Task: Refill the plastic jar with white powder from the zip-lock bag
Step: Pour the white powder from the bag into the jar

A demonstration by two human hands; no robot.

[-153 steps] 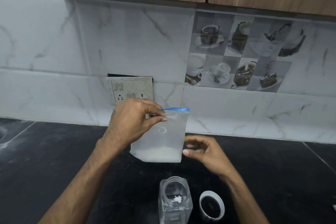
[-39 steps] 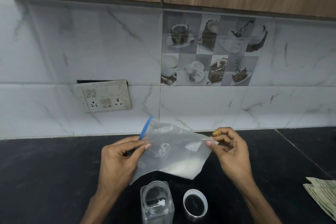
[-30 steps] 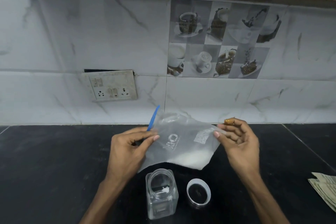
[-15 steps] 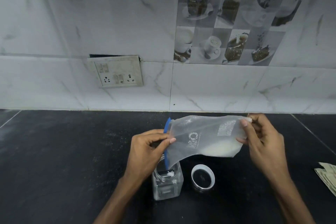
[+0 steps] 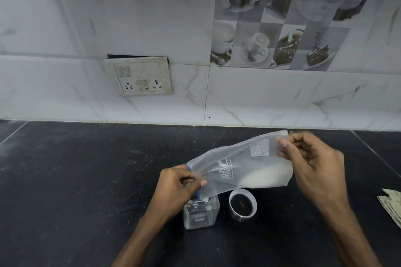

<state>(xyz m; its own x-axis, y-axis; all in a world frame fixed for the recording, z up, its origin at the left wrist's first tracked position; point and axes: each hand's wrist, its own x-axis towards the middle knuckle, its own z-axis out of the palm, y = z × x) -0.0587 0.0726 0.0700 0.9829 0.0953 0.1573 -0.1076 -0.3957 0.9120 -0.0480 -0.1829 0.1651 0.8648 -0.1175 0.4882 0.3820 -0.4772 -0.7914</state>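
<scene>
Black stone surface (image 5: 76, 180) under marbled wall tiles, with a grubby switch plate (image 5: 138, 76) at centre left of the frame. Low and centre on it, the plastic jar (image 5: 200, 215), upright and open, almost empty, partly hidden behind the left hand (image 5: 175, 188). Held over it, slanting up toward the right, the zip-lock bag (image 5: 238, 167): blue zip end dipping into the jar mouth, far end raised. White powder (image 5: 267, 176) heaped in the lower right corner of the bag, well short of the opening; none seen running yet. Left fingers (image 5: 199, 182) closed in a pinch on the zip edge just above the jar; whether the mouth is spread wide cannot be told. Right hand (image 5: 312, 167) at centre right, fingers pinched on the upper corner of the bag. Just right of the jar, the lid (image 5: 243, 204) lying rim up on the surface; at the far right edge, folded paper (image 5: 392, 206).

Step in hand, by the look of it: starting the pour. To do it well: keep the zip mouth held open and tucked inside the jar rim, raise the right end slowly so the powder slides rather than dumps, tap the film gently to shift what clings. Risk: a light jar nudged over, or powder spilling past the rim.
</scene>
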